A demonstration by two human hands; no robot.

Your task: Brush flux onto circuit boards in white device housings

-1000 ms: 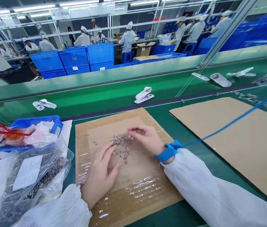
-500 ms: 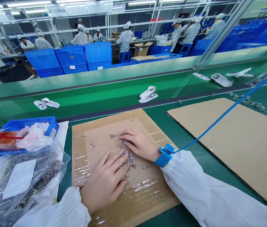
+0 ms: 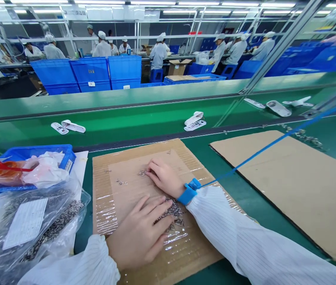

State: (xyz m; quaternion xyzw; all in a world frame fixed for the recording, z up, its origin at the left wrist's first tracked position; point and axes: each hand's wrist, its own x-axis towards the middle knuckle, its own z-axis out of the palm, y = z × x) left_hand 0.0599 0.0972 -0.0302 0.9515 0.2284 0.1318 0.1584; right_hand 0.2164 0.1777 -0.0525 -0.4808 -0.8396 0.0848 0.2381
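Observation:
My left hand [image 3: 144, 231] lies palm down with fingers spread, fingertips on a pile of small shiny metal parts [image 3: 176, 213]. The pile sits on a taped cardboard sheet [image 3: 102, 202]. Farther up the sheet, my right hand [image 3: 165, 177] has its fingers drawn together at a small metal cluster [image 3: 142, 173]; whether anything is between the fingertips is hidden. A few more metal pieces [image 3: 121, 182] lie loose to the left. Around my right wrist is a blue strap [image 3: 189, 190] with a blue cord [image 3: 254, 157].
On the left are a clear bag of metal parts [image 3: 58, 221] and a blue tray [image 3: 68, 152]. Another cardboard sheet [image 3: 287, 186] lies to the right. White plastic casings [image 3: 195, 120] rest on the green conveyor [image 3: 132, 122] ahead. People work beyond blue bins [image 3: 123, 67].
My right hand has drawn in its fingers and shifted left to the small cluster. More of the pile shows to the right of my left hand. The left and middle casings have moved right.

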